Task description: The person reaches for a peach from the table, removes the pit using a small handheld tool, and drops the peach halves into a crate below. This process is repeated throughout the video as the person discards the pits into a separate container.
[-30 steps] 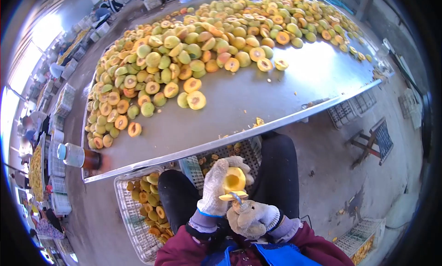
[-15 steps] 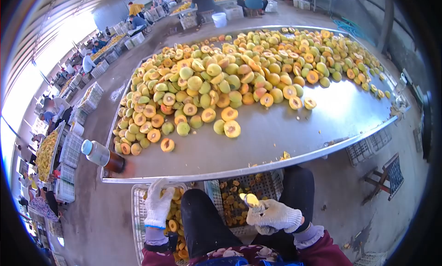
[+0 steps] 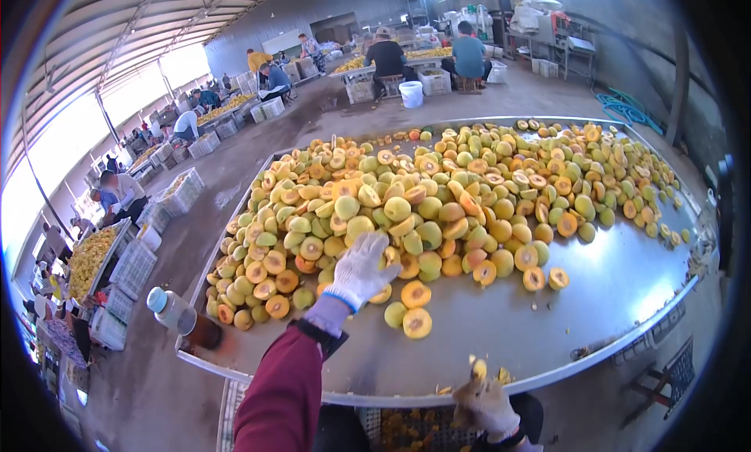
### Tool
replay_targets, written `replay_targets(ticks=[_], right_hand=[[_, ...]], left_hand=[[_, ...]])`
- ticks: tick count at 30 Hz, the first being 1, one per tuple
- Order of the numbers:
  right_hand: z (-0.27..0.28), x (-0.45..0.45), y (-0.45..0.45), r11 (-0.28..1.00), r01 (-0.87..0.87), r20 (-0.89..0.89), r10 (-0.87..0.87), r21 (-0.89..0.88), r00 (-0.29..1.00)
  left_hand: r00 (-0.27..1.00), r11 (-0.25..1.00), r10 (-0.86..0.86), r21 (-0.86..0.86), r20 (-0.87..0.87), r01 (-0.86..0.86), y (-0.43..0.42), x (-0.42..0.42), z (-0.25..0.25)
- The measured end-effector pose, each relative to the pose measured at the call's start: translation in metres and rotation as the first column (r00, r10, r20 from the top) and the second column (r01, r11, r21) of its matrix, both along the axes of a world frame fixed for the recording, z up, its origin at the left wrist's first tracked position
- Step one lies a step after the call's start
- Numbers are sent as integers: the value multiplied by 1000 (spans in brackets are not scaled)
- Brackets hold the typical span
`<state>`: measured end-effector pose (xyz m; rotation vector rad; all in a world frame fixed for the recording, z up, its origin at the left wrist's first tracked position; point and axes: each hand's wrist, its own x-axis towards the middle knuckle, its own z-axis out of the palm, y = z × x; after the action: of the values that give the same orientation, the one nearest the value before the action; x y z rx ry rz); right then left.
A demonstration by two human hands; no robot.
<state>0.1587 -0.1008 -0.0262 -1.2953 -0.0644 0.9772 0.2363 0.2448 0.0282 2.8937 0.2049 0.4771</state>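
My left hand point(image 3: 361, 268), in a white knit glove, reaches over the near side of a heap of halved yellow peaches point(image 3: 438, 209) on a metal table point(image 3: 477, 350). Its fingers and thumb close around a peach half point(image 3: 391, 256), partly hidden by the glove. My right hand point(image 3: 486, 405), in a soiled glove, is low at the table's front edge. It is closed on a small spoon-like tool point(image 3: 478, 368) whose tip looks yellow; the handle is hidden in the fist.
A bottle of brown liquid point(image 3: 184, 317) stands at the table's left corner. Below the front edge, a crate point(image 3: 411, 428) contains fruit pieces. Fruit scraps point(image 3: 504, 375) lie near my right hand. Other people work at tables farther back, beside crates point(image 3: 133, 264) and a white bucket point(image 3: 411, 94).
My left hand has moved from above the crate below the table up and forward onto the peach heap. My right hand, still holding the tool, appears lower as the head view has tilted up.
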Motion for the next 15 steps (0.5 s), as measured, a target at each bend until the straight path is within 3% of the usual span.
replay_targets(ticks=[1,2,3,5,7,8,9,10,14,15], right_hand=[[7,-3,2,1000,28,-8,-28,10,1000],[-6,-2,-2,991,-49,-10,51,122,999],[-24,-6,-8,986,-121,22,120,116,993],[-40,-7,-16,979,-180,36,177,95,984],[-43,-12,-14,985,-164,-107,168,49,980],[-53,-17,-8,962,223,-653,-68,158,754],[-43,-17,-7,991,57,-369,-9,120,929],[-31,-17,-8,995,-96,-55,97,26,994],[-25,-17,-5,988,42,-197,-12,148,980],[-27,-16,-5,992,2,-127,14,126,992]], left_hand=[[998,999,-5,44,55,3,8,25,2],[994,996,-15,87,109,6,16,51,1],[995,992,38,113,96,-49,27,79,-7],[986,992,119,-24,-119,-123,24,111,8],[962,977,165,-98,-219,-190,22,136,18],[951,963,196,-136,-241,-233,22,155,14],[934,942,211,-194,-289,-273,25,169,11],[941,914,187,-302,-283,-272,28,171,13],[910,921,120,-297,-398,-251,38,171,18],[909,969,-193,-218,-368,117,46,171,5]])
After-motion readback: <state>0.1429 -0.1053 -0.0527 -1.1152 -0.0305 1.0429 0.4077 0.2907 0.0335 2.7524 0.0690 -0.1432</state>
